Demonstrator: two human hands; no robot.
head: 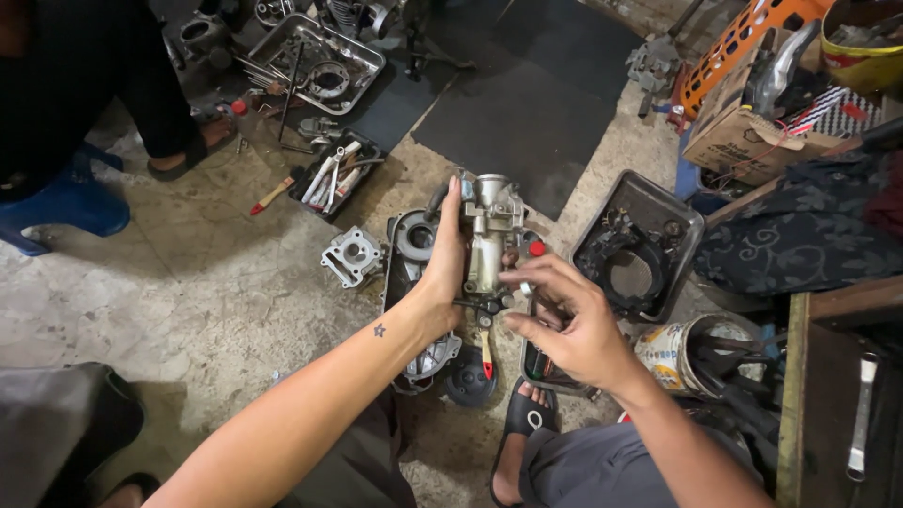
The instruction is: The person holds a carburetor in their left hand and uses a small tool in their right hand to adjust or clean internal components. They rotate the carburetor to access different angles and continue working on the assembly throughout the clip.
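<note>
Carburetor [489,235] held up, long way pointing away.
Silver, bumpy metal; left hand [442,273] gripping its side, right hand [564,320] pinching its bottom.

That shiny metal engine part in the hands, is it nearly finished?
Taken apart already: a grey finned metal block and a black tray of tools lie on the concrete floor. In hand: the left hand holds the silver metal carburettor while the right hand fingers its bottom. Loose parts remain around.
</note>
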